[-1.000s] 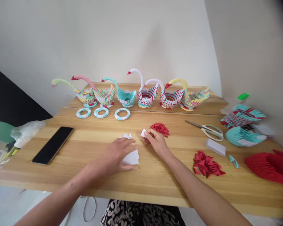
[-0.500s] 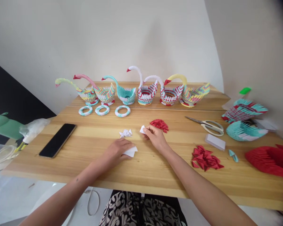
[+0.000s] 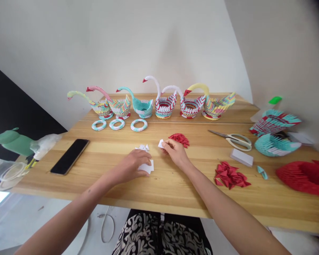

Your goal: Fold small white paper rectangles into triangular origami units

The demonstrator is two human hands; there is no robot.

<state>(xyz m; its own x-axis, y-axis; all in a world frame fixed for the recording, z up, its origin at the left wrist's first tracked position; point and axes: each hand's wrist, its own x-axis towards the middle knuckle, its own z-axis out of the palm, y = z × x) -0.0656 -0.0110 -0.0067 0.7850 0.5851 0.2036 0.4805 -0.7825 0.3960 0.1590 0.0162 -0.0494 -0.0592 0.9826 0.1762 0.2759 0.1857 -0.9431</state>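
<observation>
My right hand (image 3: 177, 153) pinches a small folded piece of white paper (image 3: 161, 143) between thumb and fingers, just above the wooden table. Low over the tabletop, my left hand (image 3: 134, 165) has its thumb and fingers closed around white paper slips (image 3: 148, 167), whose edges stick out to the right. Beyond the left hand lies a little pile of folded white paper pieces (image 3: 143, 147), partly hidden by it. A pile of folded red paper pieces (image 3: 179, 139) sits right behind my right hand.
Several folded-paper swans (image 3: 143, 107) line the back, with three paper rings (image 3: 139, 125) in front. A phone (image 3: 70, 156) lies left. On the right are scissors (image 3: 234, 140), a white paper stack (image 3: 241, 157), red pieces (image 3: 231, 175) and a red paper model (image 3: 303, 177).
My left hand has shifted its grip on the white slips, which now stand more squared up. The right hand keeps its pinch on the small white piece. The view has moved slightly.
</observation>
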